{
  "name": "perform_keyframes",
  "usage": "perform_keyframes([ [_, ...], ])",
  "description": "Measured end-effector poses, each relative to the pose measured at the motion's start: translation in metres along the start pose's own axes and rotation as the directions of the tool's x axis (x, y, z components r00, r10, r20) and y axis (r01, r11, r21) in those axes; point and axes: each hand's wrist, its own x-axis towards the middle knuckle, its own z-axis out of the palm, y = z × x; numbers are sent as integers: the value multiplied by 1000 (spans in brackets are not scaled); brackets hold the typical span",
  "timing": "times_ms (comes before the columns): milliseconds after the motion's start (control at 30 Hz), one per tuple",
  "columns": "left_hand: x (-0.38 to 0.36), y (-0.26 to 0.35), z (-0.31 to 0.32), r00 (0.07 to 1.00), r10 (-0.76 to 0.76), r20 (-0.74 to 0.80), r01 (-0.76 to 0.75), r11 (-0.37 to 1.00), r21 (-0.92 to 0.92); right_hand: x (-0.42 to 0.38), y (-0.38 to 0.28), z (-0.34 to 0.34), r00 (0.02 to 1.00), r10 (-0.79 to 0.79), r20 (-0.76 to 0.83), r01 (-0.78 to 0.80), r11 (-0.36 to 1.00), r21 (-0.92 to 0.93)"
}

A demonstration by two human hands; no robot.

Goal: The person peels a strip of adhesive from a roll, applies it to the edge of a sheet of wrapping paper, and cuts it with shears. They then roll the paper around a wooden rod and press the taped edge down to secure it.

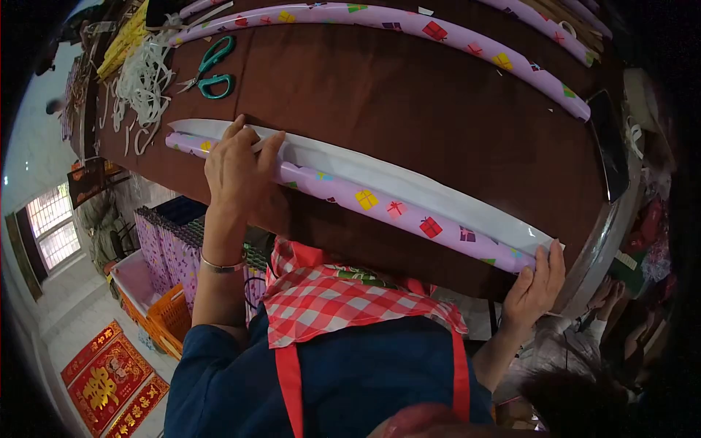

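A roll of purple gift-wrapping paper (398, 210), printed with colourful presents, lies across the brown table in front of me. Along its far side a white inner flap (409, 174) stands loose. My left hand (241, 162) rests over the roll near its left end, fingers bent onto the paper and flap. A small white bit shows by its fingertips, too small to name. At the right end, my right hand (537, 287) grips the roll and the flap's corner between thumb and fingers.
Teal-handled scissors (213, 69) and a heap of white strips (144, 80) lie at the upper left. Another wrapping-paper roll (394, 20) stretches across the back. A dark phone (608, 146) lies at the right edge. An orange crate (166, 317) stands below left; another person's hair (573, 394) shows lower right.
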Motion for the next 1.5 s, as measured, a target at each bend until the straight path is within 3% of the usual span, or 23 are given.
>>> perform_keyframes([
  [1500, 7, 11, -8, 999, -11, 37, 10, 999, 41, 0, 3, 0, 1000, -13, 6, 13, 1000, -5],
])
